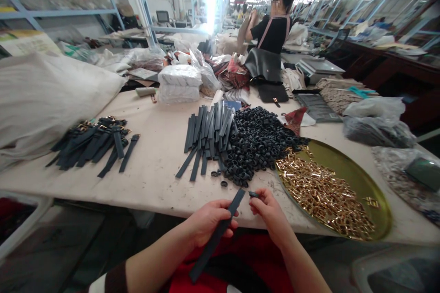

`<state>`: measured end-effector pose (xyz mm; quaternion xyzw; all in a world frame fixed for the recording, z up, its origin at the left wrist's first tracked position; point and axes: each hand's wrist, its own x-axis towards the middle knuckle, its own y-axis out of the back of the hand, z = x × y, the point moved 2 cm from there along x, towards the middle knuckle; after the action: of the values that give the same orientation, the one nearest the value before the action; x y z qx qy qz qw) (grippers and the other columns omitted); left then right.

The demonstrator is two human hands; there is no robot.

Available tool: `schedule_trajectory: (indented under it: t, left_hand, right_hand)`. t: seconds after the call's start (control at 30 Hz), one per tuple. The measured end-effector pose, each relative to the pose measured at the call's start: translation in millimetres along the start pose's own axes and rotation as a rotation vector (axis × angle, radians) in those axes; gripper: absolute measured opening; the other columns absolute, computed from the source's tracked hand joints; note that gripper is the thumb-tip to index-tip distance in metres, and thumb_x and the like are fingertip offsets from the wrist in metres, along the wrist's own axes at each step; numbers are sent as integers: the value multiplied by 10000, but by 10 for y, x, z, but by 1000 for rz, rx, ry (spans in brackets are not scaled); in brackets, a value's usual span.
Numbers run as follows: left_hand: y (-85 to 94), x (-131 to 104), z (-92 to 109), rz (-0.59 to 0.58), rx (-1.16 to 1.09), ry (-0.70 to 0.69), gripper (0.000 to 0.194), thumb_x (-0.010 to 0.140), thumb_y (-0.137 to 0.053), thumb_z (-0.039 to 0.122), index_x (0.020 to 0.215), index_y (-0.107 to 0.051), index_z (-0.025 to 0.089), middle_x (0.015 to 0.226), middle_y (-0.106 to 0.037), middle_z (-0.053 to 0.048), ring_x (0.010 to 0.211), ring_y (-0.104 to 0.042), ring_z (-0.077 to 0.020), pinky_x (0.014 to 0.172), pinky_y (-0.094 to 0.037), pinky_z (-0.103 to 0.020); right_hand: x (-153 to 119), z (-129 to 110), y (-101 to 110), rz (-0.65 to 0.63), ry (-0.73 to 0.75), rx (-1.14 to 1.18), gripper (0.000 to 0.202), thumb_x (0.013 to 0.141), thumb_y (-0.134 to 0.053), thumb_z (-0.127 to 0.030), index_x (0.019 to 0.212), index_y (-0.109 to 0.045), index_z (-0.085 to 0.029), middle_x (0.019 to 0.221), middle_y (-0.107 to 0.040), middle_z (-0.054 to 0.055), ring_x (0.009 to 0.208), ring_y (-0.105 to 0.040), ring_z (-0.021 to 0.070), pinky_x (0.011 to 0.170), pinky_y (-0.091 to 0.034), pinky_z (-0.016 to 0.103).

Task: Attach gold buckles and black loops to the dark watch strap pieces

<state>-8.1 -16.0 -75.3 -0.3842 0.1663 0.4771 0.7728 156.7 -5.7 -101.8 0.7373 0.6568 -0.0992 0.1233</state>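
Note:
My left hand (218,219) is closed around a dark flat strap (217,237), held slanting above the table's front edge. Close to the strap's upper end, my right hand (266,208) pinches a small dark strap loop (254,194); loop and strap look slightly apart. Just beyond lies a heap of dark loops (259,139), with a pile of plain straps (209,130) against its left side. Gold buckles (319,187) cover much of a round gold tray (359,174) to the right. Straps fitted with buckles (92,142) lie in a pile at the left.
A big white cloth bundle (51,96) rests at the table's left. Wrapped white packages (179,83), a black bag (264,66) and stacked beige pieces (338,94) line the back. Across the table a person (273,32) stands holding a brown piece. Plastic bags (378,121) lie at right.

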Motion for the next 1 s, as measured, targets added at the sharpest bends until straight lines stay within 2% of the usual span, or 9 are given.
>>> schedule_trajectory:
  t: [0.1,0.17,0.43,0.53,0.67,0.77,0.87,1.0]
  left_hand:
    - [-33,47,45,41,248,-141,197,717,-466,246,875,-523,144,719,-571,-3,464,-493,-52,385,-348,-145]
    - [-68,88,81,54,398,-219,214,755,-414,293,863,-517,139,623,-548,21,412,-459,-54,375,-323,-157]
    - [-155,174,88,133,725,-345,259,796,-342,345,758,-513,154,499,-482,50,389,-431,-80,402,-333,-189]
    - [-176,148,81,174,895,-392,282,810,-338,345,683,-509,161,474,-476,45,406,-448,-91,430,-324,-197]
    - [-203,96,132,180,1073,-446,320,837,-311,340,687,-534,165,526,-526,21,487,-487,-107,484,-321,-206]
    - [-207,90,161,200,1247,-483,306,832,-332,315,705,-569,170,642,-605,-17,601,-528,-135,536,-319,-220]
    - [-208,114,148,191,1363,-429,296,823,-346,303,707,-585,172,696,-634,-38,638,-543,-155,558,-327,-233]
    - [-250,89,138,91,1273,-479,318,841,-314,301,749,-594,180,761,-641,-31,709,-562,-155,636,-377,-233]
  right_hand:
    - [-65,-46,-69,-59,-178,466,236,643,-648,-274,782,-476,-192,619,-577,-47,493,-505,58,492,-420,179]
    - [-79,-60,-79,-56,-210,624,250,637,-681,-300,767,-501,-185,618,-606,-42,496,-525,46,490,-437,151]
    - [-68,33,-34,19,-241,805,242,583,-741,-227,760,-581,-190,723,-666,-42,584,-572,56,509,-457,143]
    - [-119,5,-43,13,-141,689,220,646,-697,-291,811,-587,-198,810,-674,-19,600,-543,59,529,-427,159]
    - [-184,-37,-2,-3,14,301,319,700,-637,-350,975,-595,-194,786,-662,-3,620,-503,87,599,-400,208]
    - [-207,-15,30,-46,60,127,305,676,-641,-379,898,-632,-170,726,-632,2,622,-503,116,611,-397,246]
    - [-220,3,47,-68,117,54,266,641,-664,-367,815,-638,-167,690,-617,5,634,-523,134,612,-401,258]
    - [-243,-24,69,-191,23,118,244,655,-646,-344,810,-622,-158,562,-569,-32,533,-493,102,564,-386,240]
